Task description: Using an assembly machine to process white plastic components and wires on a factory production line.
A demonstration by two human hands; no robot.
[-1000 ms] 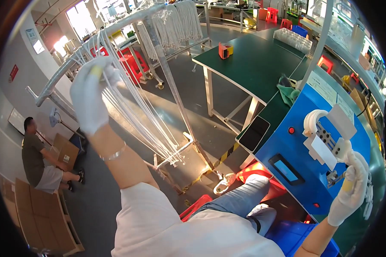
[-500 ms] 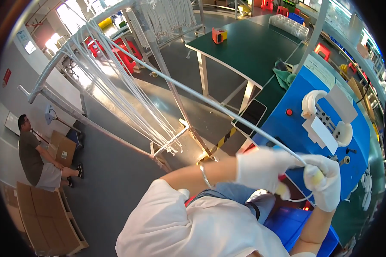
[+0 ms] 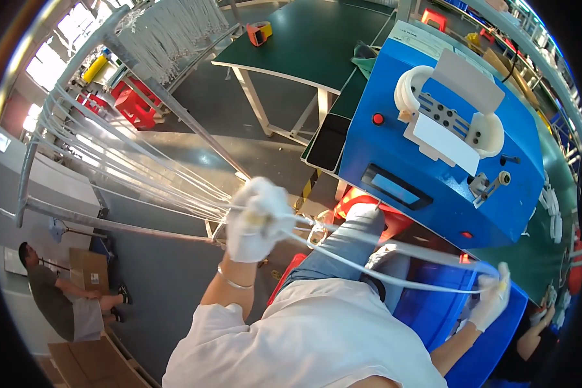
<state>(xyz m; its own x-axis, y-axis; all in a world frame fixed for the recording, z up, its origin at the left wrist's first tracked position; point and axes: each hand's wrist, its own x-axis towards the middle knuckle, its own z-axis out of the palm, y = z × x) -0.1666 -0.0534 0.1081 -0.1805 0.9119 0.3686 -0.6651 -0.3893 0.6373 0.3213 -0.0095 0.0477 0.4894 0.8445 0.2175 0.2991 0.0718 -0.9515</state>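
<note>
Two gloved hands are closed on the same white tube (image 3: 394,275), which is stretched across the lap from left to right. The left hand (image 3: 257,220) is clamped on it beside the rack (image 3: 142,116) of hanging tubes; the right hand (image 3: 493,299) pinches the far end, probably between thumb and fingers, just below the blue machine (image 3: 433,187). The long axis is sloped slightly downward toward the right hand, which is nearer to the machine.

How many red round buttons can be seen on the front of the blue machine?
1. The red button sits near the upper left corner of the blue machine, above its dark display window. Others may be hidden behind the white cable coil.
</note>
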